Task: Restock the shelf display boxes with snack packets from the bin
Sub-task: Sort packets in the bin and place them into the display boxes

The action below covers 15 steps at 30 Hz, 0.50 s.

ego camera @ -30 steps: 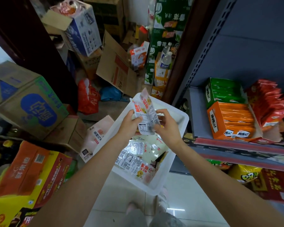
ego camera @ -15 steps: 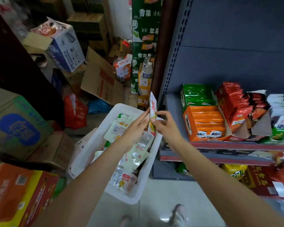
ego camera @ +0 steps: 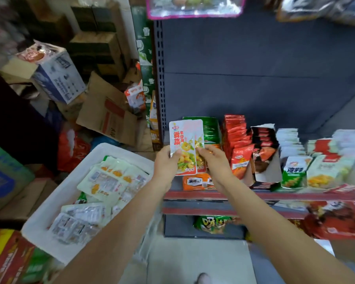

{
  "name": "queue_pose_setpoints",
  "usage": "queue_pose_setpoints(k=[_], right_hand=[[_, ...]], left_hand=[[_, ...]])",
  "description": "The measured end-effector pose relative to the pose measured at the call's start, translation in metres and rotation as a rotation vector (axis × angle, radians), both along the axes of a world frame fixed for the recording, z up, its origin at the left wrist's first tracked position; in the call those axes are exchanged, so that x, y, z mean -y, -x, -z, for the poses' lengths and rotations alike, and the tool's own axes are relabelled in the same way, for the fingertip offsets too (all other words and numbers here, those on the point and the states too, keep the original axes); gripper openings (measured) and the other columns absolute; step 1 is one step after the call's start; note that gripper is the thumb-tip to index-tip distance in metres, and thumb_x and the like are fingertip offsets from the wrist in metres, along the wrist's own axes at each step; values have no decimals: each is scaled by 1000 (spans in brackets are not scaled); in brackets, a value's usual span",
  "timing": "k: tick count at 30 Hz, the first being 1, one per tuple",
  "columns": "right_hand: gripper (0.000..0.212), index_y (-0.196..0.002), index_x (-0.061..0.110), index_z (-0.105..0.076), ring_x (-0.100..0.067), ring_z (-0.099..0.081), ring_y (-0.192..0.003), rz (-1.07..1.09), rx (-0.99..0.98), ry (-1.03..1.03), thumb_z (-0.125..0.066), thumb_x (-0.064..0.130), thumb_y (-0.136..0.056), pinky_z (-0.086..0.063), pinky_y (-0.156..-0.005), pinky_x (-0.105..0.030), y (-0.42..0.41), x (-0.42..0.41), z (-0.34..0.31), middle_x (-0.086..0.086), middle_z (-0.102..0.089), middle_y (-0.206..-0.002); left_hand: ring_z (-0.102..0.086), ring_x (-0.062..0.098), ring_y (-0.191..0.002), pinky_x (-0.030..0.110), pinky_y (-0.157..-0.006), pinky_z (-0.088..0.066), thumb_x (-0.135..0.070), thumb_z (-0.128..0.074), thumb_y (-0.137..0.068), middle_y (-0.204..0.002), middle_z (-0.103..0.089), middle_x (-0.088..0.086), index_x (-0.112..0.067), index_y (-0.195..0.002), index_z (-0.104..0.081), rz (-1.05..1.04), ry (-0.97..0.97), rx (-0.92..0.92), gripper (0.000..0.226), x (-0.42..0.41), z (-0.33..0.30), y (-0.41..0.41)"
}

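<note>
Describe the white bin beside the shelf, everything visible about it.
The white bin is a rectangular tub that looks like plastic, with a thick rim and rounded corners. It sits low at the left of the shelf, turned at an angle to it, among cardboard boxes. It has no lid and holds a loose heap of pale snack packets, some face up and some showing their backs. Neither hand touches it.

packets [ego camera: 186, 147]: glossy plastic film | bin [ego camera: 55, 203]: smooth white plastic | shelf [ego camera: 254, 58]: matt grey metal

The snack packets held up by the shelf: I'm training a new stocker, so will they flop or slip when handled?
The snack packets stand upright from a bottom pinch by both hands, so probably fairly stiff and light. Their glossy film probably makes them slippery.
</note>
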State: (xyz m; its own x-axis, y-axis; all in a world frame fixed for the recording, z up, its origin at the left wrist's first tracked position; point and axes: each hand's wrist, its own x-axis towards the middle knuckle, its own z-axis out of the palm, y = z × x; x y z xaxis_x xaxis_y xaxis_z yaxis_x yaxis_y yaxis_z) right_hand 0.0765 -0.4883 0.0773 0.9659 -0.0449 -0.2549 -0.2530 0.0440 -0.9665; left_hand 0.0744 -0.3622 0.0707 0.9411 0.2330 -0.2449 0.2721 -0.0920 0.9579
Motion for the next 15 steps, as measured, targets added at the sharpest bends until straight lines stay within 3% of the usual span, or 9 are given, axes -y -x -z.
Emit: queue_pose_setpoints(k=[2, 5, 9, 13, 15], right_hand=[[4, -88, 15, -64, -17, -64, -75, -45, 23, 13, -64, 11, -88, -51, -69, -30, 1, 19, -3, -8, -70, -90], [15, -97, 14, -62, -3, -66, -66, -62, 72, 28, -65, 4, -86, -50, -57, -16, 1, 43, -9, -5, -71, -92], [22, -106, 10, -61, -10, -69, -80, -35, 96, 76, -62, 1, -87, -54, -66, -18, -3, 75, -18, -3, -71, -96], [19, -105, 16, -61, -7, -65, -85, 8, 154, 240, -61, 5, -88, -53, -72, -19, 0, 110, -26, 6, -67, -94], [19, -105, 11, -61, -8, -64, -81, 52, 178, 283, -61, 2, -88, -51, -67, -19, 2, 132, -27, 4, -66, -90]], left_hand=[[-64, 23, -96, 42, -87, -53, -16, -49, -98, -109, -66, 8, -13, -107, -57, 35, 26, -1, 12, 23, -5, -3], [-60, 21, -105, 41, -92, -50, -18, -45, -99, -117, -63, 5, -13, -118, -55, 131, -40, 53, 22, 47, -13, -8], [-62, 8, -91, 22, -78, -52, -15, -52, -96, -107, -65, -1, -15, -119, -52, 208, -25, 110, 24, 68, -24, -22], [-62, 12, -89, 21, -75, -49, -9, -61, -90, -107, -65, 4, -15, -113, -49, 343, -45, 92, 27, 94, -35, -34], [-62, 13, -92, 20, -76, -51, -5, -63, -88, -109, -65, 3, -12, -115, -53, 388, -46, 106, 30, 117, -39, -37]])
